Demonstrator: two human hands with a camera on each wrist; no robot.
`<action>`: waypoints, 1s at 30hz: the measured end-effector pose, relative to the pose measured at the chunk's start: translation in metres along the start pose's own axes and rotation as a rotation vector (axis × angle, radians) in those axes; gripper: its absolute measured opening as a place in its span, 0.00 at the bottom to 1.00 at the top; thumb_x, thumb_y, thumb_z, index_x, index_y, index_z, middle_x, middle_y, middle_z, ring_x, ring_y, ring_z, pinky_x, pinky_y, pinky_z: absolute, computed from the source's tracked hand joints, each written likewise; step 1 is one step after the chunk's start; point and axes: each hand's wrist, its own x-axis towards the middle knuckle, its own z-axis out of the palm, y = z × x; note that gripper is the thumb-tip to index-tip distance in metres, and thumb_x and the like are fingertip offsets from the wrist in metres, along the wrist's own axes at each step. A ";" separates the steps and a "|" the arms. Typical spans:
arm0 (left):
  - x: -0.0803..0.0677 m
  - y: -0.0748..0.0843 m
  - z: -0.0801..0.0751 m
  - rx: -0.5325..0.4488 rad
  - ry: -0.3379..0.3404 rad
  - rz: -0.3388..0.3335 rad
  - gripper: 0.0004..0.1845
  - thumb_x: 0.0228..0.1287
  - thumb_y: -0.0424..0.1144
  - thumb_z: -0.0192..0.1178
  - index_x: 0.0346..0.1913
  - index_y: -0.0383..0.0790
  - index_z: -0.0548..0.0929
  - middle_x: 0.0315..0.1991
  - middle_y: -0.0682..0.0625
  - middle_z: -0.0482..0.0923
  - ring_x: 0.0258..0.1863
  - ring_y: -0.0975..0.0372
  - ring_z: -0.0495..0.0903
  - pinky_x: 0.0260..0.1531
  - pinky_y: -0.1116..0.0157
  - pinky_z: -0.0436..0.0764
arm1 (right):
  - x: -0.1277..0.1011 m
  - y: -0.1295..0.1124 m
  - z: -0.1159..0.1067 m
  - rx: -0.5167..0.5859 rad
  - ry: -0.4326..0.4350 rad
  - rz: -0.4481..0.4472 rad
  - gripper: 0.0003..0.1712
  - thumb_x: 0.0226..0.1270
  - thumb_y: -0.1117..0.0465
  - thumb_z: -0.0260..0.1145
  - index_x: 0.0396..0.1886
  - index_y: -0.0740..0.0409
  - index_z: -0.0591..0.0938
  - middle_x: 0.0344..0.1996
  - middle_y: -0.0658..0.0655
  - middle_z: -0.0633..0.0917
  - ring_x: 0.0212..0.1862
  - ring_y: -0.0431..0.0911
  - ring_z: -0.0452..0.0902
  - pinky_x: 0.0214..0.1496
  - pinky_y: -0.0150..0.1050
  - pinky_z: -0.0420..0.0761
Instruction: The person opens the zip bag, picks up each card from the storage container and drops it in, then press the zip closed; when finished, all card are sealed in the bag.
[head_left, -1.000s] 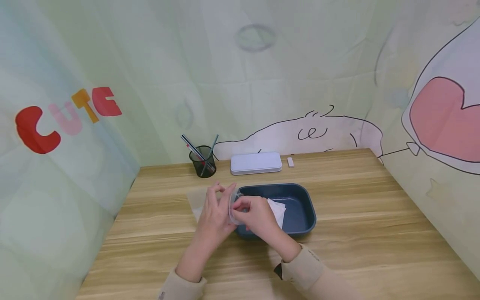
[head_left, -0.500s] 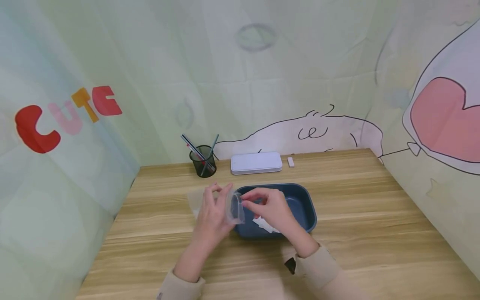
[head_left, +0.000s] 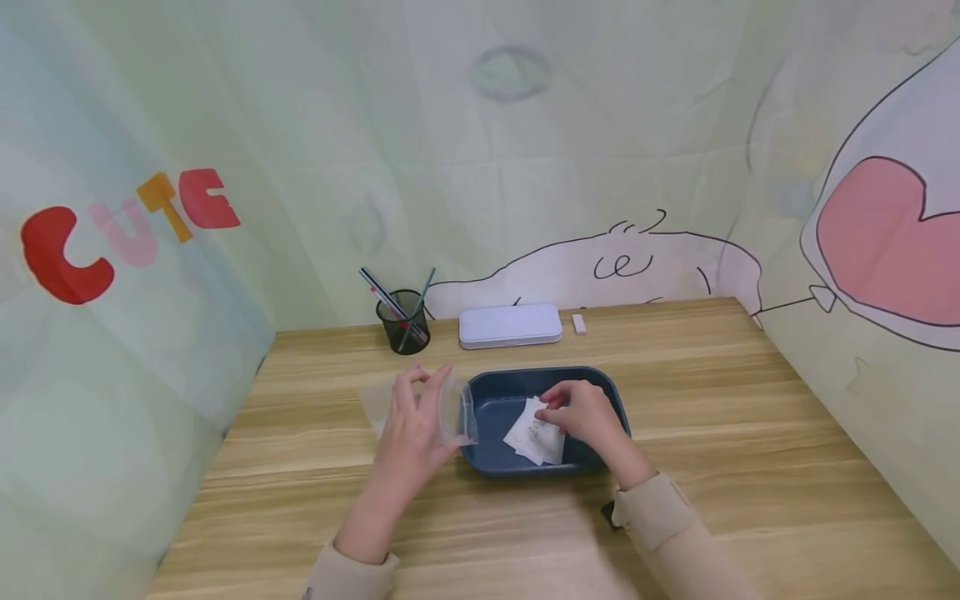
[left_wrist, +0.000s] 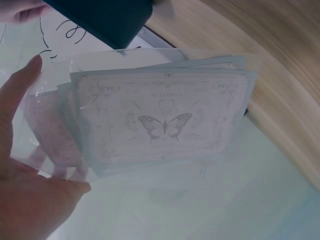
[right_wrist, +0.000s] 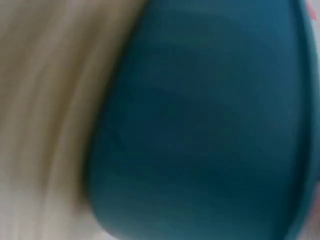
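Observation:
My left hand (head_left: 415, 429) grips a clear plastic bag (head_left: 458, 412), its mouth turned right toward the tray. In the left wrist view, printed cards (left_wrist: 165, 120), the front one with a butterfly, show through the bag's film. Thumb and fingers stand apart at the bag's mouth there. Over the dark blue tray (head_left: 487, 462), my right hand (head_left: 588, 412) reaches down at white paper pieces (head_left: 536, 446). Its thumb and index finger look slightly apart, at the papers' upper edge. The right wrist view is blurred and filled by the tray's outer wall (right_wrist: 200, 125).
Behind the tray, a black mesh cup (head_left: 402, 325) holds pens and pencils. A white case (head_left: 510, 325) lies beside it, with a small white eraser-like block (head_left: 579, 323) to its right. A printed curtain (head_left: 510, 167) closes off the back of the wooden table (head_left: 712, 400).
My right hand has left the bag's mouth and moved right, down to the papers in the tray. The left hand has shifted slightly left with the bag.

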 end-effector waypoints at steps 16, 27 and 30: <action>-0.001 -0.002 -0.001 0.000 0.012 0.010 0.57 0.23 0.35 0.84 0.66 0.35 0.67 0.51 0.38 0.59 0.65 0.41 0.60 0.59 0.50 0.69 | 0.008 0.019 0.009 -0.267 -0.073 0.119 0.29 0.38 0.50 0.83 0.40 0.59 0.82 0.38 0.58 0.77 0.38 0.51 0.72 0.41 0.47 0.76; -0.003 -0.003 -0.002 0.003 0.016 0.008 0.58 0.23 0.35 0.85 0.67 0.37 0.67 0.52 0.38 0.60 0.64 0.43 0.61 0.59 0.51 0.69 | 0.009 0.019 0.014 -0.303 -0.092 0.183 0.32 0.36 0.50 0.84 0.42 0.58 0.80 0.39 0.61 0.72 0.38 0.54 0.71 0.37 0.47 0.74; -0.002 -0.003 -0.002 0.002 0.030 0.024 0.58 0.22 0.36 0.85 0.66 0.35 0.67 0.51 0.38 0.60 0.63 0.42 0.61 0.59 0.51 0.69 | 0.010 0.019 0.014 -0.306 -0.095 0.181 0.33 0.36 0.50 0.84 0.42 0.58 0.80 0.39 0.62 0.73 0.38 0.54 0.72 0.37 0.48 0.74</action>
